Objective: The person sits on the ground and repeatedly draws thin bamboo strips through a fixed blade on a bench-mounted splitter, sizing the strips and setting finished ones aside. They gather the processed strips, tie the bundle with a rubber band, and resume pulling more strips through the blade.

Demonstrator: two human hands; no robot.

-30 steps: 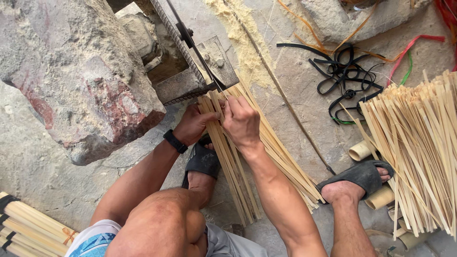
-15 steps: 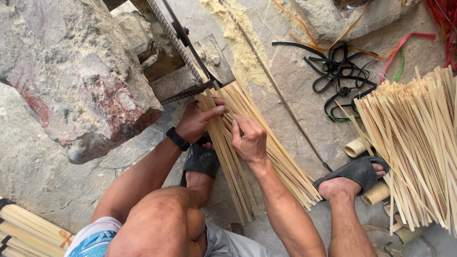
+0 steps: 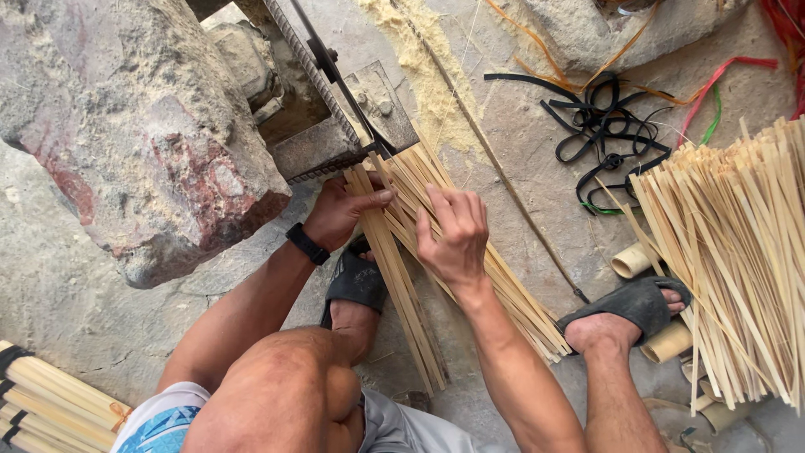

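A fan of thin pale bamboo strips lies on the concrete floor between my feet, its far ends at a metal blade fixture. My left hand, with a black wristband, grips a few strips near their upper end, thumb laid across them. My right hand rests on the neighbouring strips, fingers curled over them and pinching some. Both hands sit side by side just below the fixture.
A large rough stone block stands at left. A big heap of bamboo strips lies at right, with black rubber bands and coloured strings behind it. Short bamboo tubes lie by my right sandalled foot. Bundled sticks at bottom left.
My right hand has slid down and right along the strips, away from the fixture, fingers spreading over them. My left hand has stayed in place gripping its strips.
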